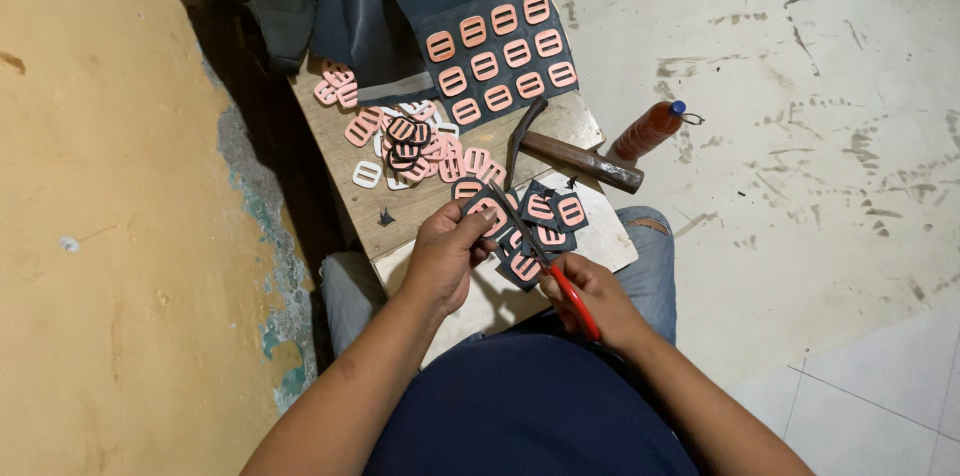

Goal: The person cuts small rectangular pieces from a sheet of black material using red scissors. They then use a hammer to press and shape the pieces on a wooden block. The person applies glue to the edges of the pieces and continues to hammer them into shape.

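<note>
Packaging: one plastic bottle (648,130), reddish-brown with a blue cap, lying tilted on the pale floor just right of the wooden bench, near the hammer head. Labels, signs, screens: none visible.

Seen from above, a person's left hand (445,254) pinches a dark fabric piece (487,213) bearing a pink buckle, while the right hand (590,298) works red-handled scissors (548,264) against it. A hammer (570,153) lies near the wooden bench's (350,181) right edge. Loose pink buckles (415,141) sit mid-bench.
</note>
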A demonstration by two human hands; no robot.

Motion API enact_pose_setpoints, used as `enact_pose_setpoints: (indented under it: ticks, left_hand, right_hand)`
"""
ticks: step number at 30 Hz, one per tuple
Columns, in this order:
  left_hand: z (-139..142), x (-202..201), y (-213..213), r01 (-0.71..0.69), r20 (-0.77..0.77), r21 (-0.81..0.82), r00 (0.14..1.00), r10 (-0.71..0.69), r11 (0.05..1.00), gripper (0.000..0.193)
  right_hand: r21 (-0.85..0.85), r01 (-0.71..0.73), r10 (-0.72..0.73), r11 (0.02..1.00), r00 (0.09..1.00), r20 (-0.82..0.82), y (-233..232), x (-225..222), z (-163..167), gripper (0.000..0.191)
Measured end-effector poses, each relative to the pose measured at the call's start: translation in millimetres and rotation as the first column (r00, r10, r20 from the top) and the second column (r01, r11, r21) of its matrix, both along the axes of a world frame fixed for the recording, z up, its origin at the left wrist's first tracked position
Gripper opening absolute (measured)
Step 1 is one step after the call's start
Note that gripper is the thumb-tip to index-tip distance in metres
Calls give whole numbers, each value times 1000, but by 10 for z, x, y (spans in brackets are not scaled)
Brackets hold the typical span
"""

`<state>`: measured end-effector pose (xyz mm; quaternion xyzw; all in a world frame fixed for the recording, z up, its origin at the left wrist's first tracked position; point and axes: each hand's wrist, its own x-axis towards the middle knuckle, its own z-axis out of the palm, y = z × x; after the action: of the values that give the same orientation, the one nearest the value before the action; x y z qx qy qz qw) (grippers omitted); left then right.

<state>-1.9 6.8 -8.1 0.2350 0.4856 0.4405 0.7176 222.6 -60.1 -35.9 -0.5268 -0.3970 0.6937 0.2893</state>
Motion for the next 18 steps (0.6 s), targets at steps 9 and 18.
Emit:
enact_pose_setpoints:
  ticks: [9, 18]
  left_hand:
    - [-58, -39, -39, 88, -16, 95, 996, -87, 992, 3]
    - [28, -16, -58, 150, -86, 115, 986, -140, 982, 10]
  right_hand:
    - [129, -82, 80, 988, 997, 19, 112, -24, 147, 36]
    - [121, -175, 155, 977, 974, 165, 175, -88, 214, 36]
